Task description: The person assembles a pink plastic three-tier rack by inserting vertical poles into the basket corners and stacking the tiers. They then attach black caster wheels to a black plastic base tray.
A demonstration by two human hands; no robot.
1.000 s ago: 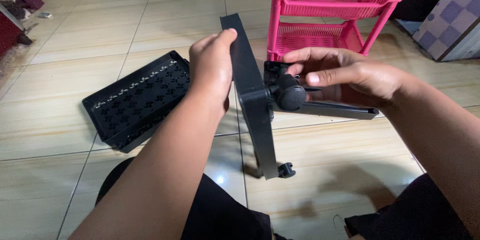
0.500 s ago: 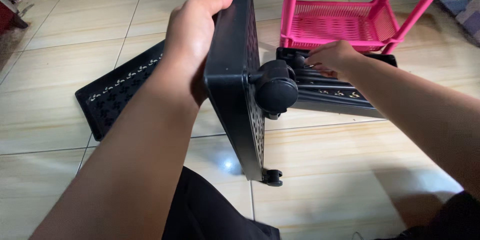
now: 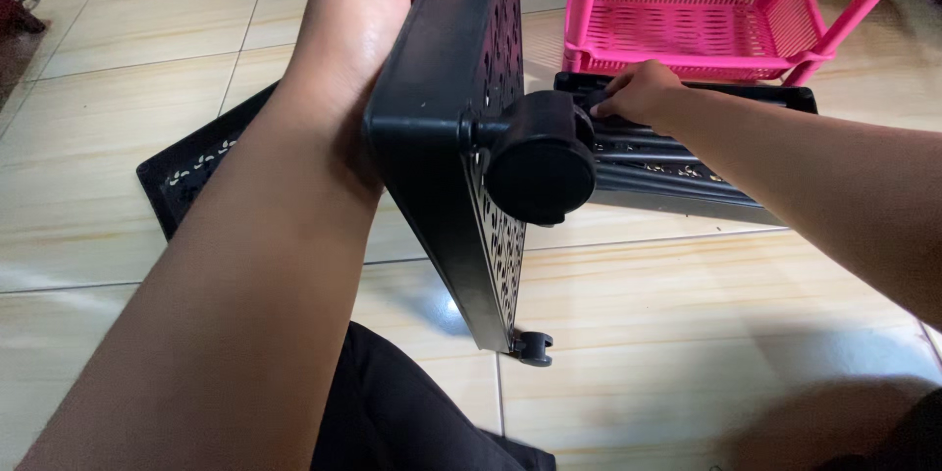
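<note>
free: bare tile floor (image 3: 706, 334) front-right | blocked: pink rack (image 3: 706, 20) ahead, black tray (image 3: 186, 177) left

Rack (image 3: 726, 10) stands behind tray (image 3: 687, 172); shelf (image 3: 446, 137) left.

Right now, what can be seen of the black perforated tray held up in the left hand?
The black perforated tray looks like moulded plastic, its base pierced with rows of small cut-outs. It is held on edge, tilted, above the tiled floor. The left hand grips its upper rim. A large black caster wheel is fitted at a near corner, and a smaller one shows at the bottom corner. The right hand is apart from it, on another black tray lying on the floor.
</note>
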